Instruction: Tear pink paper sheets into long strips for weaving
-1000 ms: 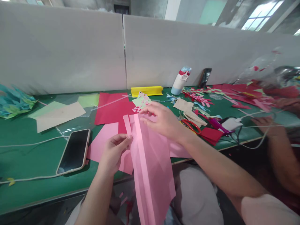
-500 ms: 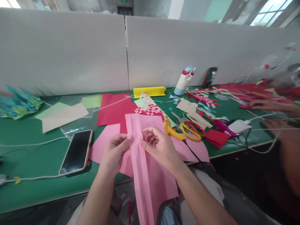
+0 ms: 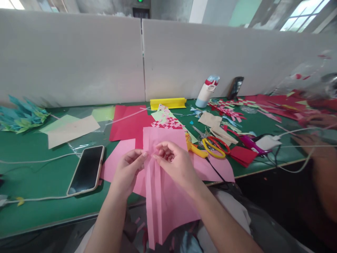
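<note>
A pink paper sheet (image 3: pixel 168 203) with long lengthwise creases hangs from the table edge over my lap. My left hand (image 3: pixel 129 168) pinches its left side near the top. My right hand (image 3: pixel 175 163) pinches a fold of the same sheet just to the right, fingers curled. More pink sheets (image 3: pixel 116 161) and a red sheet (image 3: pixel 129 123) lie flat under it on the green table (image 3: pixel 39 175).
A phone (image 3: pixel 86 169) lies left of my hands, with white cables near it. Yellow-and-red scissors (image 3: pixel 214 146), a yellow glue gun (image 3: pixel 193 147), woven paper pieces (image 3: pixel 168 123), a bottle (image 3: pixel 206 92) and a yellow box (image 3: pixel 167 103) sit behind. Another person's hands (image 3: pixel 316 123) work at the right.
My right hand came back from reaching forward and closed on the pink sheet beside my left hand. The sheet has gained narrower pleats.
</note>
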`<action>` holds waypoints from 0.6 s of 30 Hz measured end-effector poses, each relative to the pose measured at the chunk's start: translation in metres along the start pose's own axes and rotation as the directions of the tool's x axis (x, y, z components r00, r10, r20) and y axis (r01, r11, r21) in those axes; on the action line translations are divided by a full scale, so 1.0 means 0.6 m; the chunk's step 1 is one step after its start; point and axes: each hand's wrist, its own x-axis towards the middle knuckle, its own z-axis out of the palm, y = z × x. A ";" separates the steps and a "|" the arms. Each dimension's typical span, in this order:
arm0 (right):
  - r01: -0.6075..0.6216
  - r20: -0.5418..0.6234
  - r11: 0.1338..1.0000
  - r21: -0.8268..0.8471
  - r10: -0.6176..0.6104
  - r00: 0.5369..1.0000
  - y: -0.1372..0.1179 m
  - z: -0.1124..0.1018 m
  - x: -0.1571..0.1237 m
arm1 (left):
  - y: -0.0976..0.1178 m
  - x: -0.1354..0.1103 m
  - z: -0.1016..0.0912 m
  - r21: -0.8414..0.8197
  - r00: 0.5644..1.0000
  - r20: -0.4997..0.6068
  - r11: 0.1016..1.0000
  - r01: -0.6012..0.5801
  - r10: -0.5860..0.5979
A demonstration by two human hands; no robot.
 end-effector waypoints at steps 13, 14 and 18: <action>-0.299 0.193 0.893 0.335 0.246 0.950 0.016 0.009 0.005 | -0.003 -0.006 0.000 -0.050 0.993 0.103 0.997 0.059 -0.054; -0.329 0.226 0.866 0.376 0.258 0.939 0.018 0.008 0.005 | -0.003 -0.006 0.001 -0.056 0.993 0.110 0.997 0.060 -0.053; -0.402 0.354 0.753 0.521 0.238 0.905 0.024 0.007 0.007 | 0.004 -0.010 0.005 -0.067 0.990 0.134 0.997 0.049 -0.040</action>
